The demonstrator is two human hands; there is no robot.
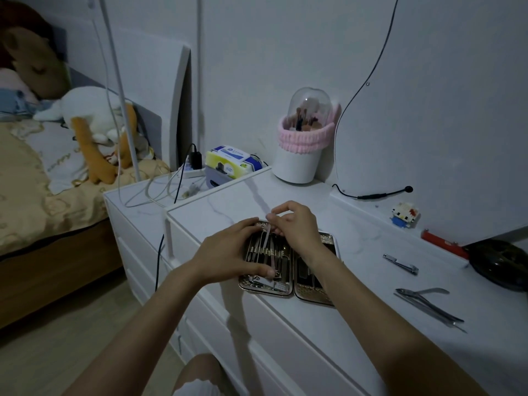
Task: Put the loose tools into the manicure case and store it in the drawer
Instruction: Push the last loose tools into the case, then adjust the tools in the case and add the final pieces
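Note:
The manicure case (328, 238) lies open on the white dresser top, metal tools strapped in both halves. My right hand (294, 224) pinches the top end of a slim pink nail file (268, 247) that stands over the left half. My left hand (228, 252) lies flat on that half, thumb pressing near the file's lower end. To the right, loose on the dresser, lie a small nail clipper (401, 264), a cuticle nipper (423, 294) and thin metal tools (437, 312).
A white brush holder (297, 164) with a clear dome and pink band stands at the back. A block figurine (404, 214), a red item (443, 242) and a dark round dish (503, 264) sit at the right. Dresser drawer fronts (285, 338) face me below; a bed is to the left.

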